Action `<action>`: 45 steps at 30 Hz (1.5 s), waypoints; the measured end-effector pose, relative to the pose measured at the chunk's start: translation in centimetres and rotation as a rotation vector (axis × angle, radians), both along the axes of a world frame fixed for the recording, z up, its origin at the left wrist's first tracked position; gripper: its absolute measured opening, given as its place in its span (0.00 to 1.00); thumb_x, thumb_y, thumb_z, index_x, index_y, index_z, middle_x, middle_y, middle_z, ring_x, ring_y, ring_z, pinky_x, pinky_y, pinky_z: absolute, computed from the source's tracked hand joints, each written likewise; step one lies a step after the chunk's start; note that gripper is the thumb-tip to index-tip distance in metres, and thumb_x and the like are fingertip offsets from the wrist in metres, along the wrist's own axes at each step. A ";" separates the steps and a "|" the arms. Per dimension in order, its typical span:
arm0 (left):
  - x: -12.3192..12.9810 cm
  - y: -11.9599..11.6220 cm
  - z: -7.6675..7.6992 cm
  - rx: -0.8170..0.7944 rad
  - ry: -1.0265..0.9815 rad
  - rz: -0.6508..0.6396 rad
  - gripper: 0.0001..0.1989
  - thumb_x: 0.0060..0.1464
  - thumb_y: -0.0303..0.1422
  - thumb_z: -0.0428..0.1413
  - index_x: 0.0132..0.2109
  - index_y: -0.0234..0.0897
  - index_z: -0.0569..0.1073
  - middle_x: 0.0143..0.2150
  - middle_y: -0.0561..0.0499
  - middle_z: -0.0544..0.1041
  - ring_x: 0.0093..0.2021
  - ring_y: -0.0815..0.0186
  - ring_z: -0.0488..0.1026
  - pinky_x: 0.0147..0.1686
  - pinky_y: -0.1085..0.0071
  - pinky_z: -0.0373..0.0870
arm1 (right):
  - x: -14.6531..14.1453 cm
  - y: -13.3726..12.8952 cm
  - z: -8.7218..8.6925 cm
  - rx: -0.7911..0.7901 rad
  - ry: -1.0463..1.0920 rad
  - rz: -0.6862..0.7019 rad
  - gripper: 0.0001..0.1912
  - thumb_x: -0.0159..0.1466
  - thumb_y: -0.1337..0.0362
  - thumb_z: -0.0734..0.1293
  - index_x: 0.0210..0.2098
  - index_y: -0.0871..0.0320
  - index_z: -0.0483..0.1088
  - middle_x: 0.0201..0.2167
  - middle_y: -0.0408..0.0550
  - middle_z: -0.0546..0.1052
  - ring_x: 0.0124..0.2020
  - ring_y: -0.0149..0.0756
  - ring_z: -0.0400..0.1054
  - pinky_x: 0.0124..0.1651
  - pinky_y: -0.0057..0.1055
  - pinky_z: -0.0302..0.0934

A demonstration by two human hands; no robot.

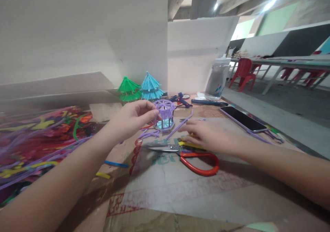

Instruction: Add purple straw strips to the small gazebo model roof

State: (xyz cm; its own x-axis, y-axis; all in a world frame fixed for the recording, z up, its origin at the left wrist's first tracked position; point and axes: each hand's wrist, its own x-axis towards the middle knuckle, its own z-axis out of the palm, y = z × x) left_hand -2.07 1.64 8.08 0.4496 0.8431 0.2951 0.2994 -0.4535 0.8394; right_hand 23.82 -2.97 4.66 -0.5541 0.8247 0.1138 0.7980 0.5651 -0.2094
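A small pavilion model, with a purple spoked top, dark posts and a light-blue floor, stands upright on the cardboard. My left hand is at its left side, thumb and forefinger closed on its purple edge. Scissors with red handles lie with the blades pointing left. Just above their far handle, my right hand reaches inward, slightly smeared by motion, fingers apart and apparently holding nothing. A purple strip lies between the hands, and short purple pieces rest in front of the model.
Green and blue tiered roof models stand behind. A glue gun, dark-blue cutter, water bottle and phone are at the back and right. Colourful pipe cleaners pile up at left.
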 end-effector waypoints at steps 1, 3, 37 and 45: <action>0.0 -0.1 0.1 0.008 0.016 0.005 0.13 0.54 0.42 0.59 0.36 0.35 0.73 0.33 0.48 0.79 0.32 0.67 0.75 0.33 0.72 0.71 | 0.1 0.7 -0.2 0.048 -0.006 -0.079 0.18 0.69 0.59 0.58 0.54 0.53 0.71 0.47 0.54 0.76 0.46 0.44 0.71 0.48 0.37 0.62; 0.0 -0.2 0.4 0.017 0.023 0.022 0.14 0.54 0.43 0.60 0.35 0.35 0.74 0.32 0.48 0.79 0.31 0.67 0.74 0.31 0.73 0.70 | 0.3 2.2 -1.0 0.121 -0.035 -0.144 0.20 0.69 0.60 0.58 0.58 0.54 0.69 0.47 0.55 0.78 0.46 0.46 0.72 0.46 0.38 0.62; 4.9 -0.4 -9.8 -0.333 -0.199 -0.114 0.15 0.54 0.43 0.59 0.37 0.35 0.70 0.30 0.55 0.74 0.28 0.71 0.70 0.31 0.75 0.66 | -1.1 1.1 -3.9 0.293 0.721 0.064 0.06 0.65 0.68 0.66 0.40 0.56 0.75 0.38 0.44 0.82 0.40 0.32 0.76 0.45 0.29 0.69; 5.3 -0.9 -9.3 -0.308 -0.177 -0.148 0.12 0.53 0.39 0.60 0.38 0.35 0.71 0.33 0.53 0.75 0.33 0.69 0.73 0.35 0.74 0.69 | -1.3 1.5 -4.1 0.379 0.781 0.037 0.06 0.64 0.67 0.68 0.40 0.55 0.75 0.38 0.44 0.82 0.41 0.33 0.77 0.44 0.30 0.71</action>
